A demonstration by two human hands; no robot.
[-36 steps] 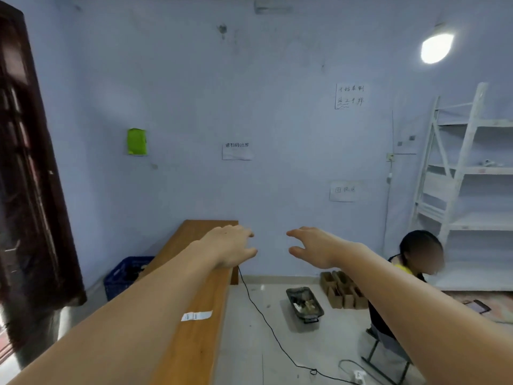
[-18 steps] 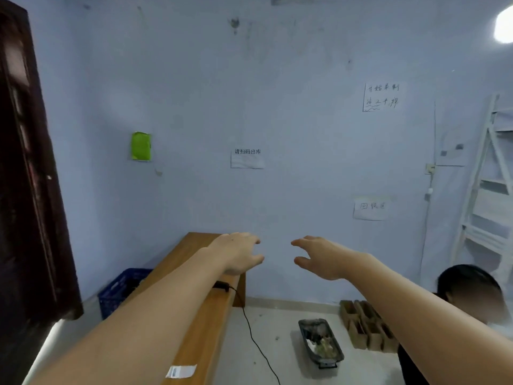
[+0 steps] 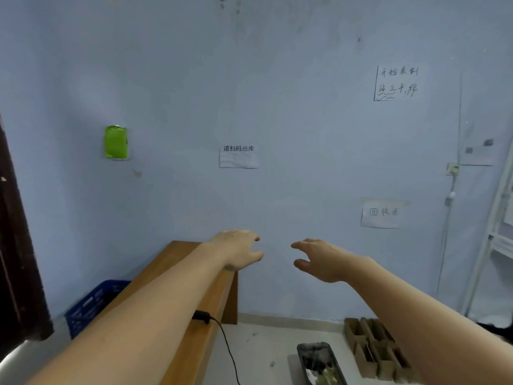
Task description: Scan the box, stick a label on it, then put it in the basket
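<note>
Both my arms reach forward at chest height in front of a pale blue wall. My left hand (image 3: 238, 250) hovers over the far end of a long wooden table (image 3: 211, 309), fingers apart and empty. My right hand (image 3: 316, 258) is level with it, a little to the right, also spread and empty. A blue plastic basket (image 3: 91, 304) stands on the floor left of the table. A small black device with a cable (image 3: 201, 315) lies on the table, partly behind my left forearm. Several small cardboard boxes (image 3: 374, 348) sit on the floor at lower right.
A dark tray (image 3: 319, 362) holding scraps lies on the floor beside the boxes. Paper notes (image 3: 239, 158) and a green patch (image 3: 115, 142) hang on the wall. A dark door edge (image 3: 16, 245) stands at the left, a white shelf frame (image 3: 499, 223) at the right.
The view has tilted up and turned left: the seated person and most of the shelf slid out of view. My hands keep the same spread pose, empty.
</note>
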